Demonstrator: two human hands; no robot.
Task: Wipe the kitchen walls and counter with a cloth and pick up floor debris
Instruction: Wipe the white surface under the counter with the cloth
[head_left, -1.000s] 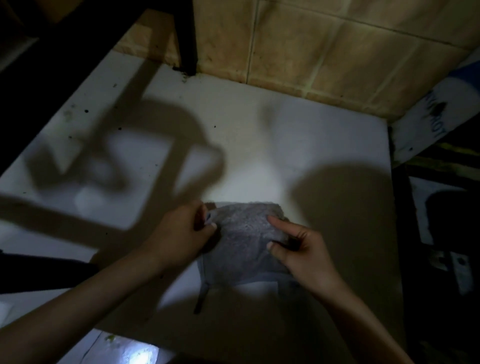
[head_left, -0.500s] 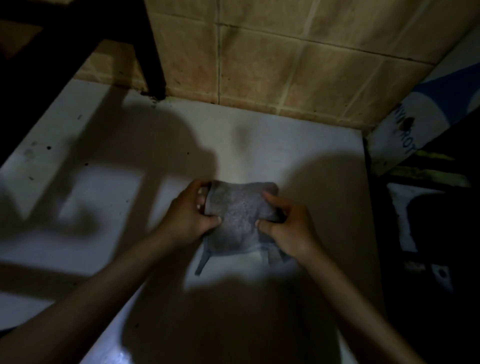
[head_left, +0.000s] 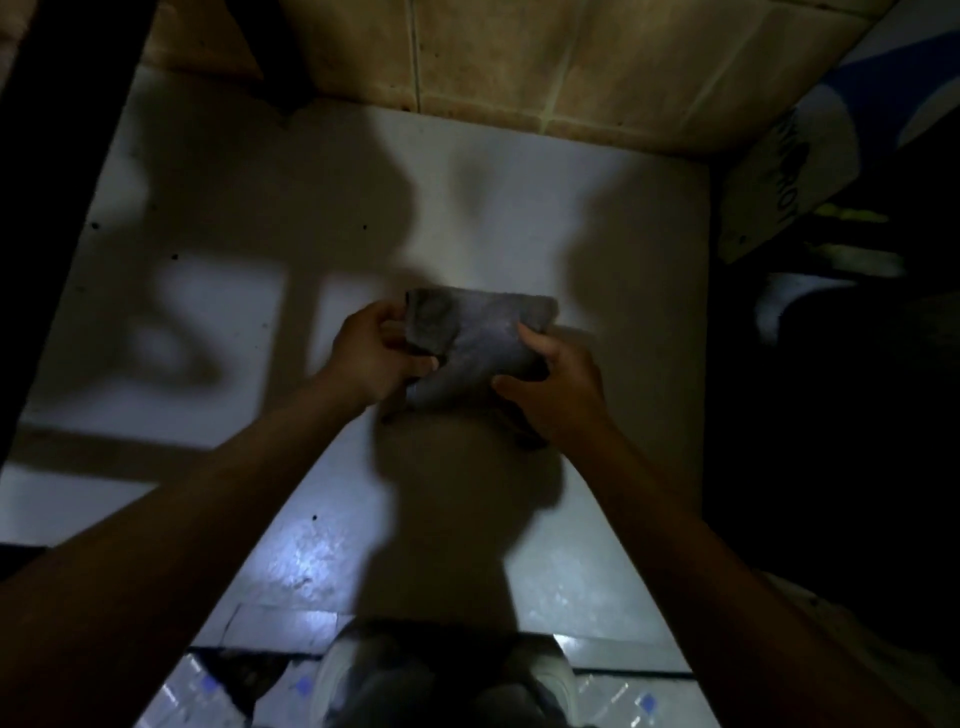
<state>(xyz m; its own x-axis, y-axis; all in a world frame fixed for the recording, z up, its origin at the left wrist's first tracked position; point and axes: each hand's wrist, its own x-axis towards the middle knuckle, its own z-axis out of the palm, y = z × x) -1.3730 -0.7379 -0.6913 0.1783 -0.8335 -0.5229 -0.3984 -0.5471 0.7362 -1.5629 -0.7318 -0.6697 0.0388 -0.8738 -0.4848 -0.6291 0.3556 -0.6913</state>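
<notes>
Head view is showing a dim kitchen corner, with both forearms reaching forward over a white counter (head_left: 519, 208). A grey cloth (head_left: 478, 343) is sitting folded between the two hands, near the middle of the counter; whether it is lying on the surface or lifted just off it, I cannot tell. The left hand (head_left: 371, 358) is gripping the cloth's left edge, thumb curling over the top and fingers tucking behind the fold. The right hand (head_left: 558, 389) is pinching the right side, thumb pressing on the upper face while the fingers are wrapping under a darker hanging part of the fabric. Shadows of the hands and arms are falling across the counter. A beige tiled wall (head_left: 519, 52) is running along the counter's far edge. A dark post (head_left: 275, 57) is standing at the back left, meeting the counter by the wall. To the right, a white and blue bag (head_left: 810, 156) with dark lettering is leaning beside the counter's edge. Patterned floor tiles (head_left: 208, 696) are showing below the near edge.
</notes>
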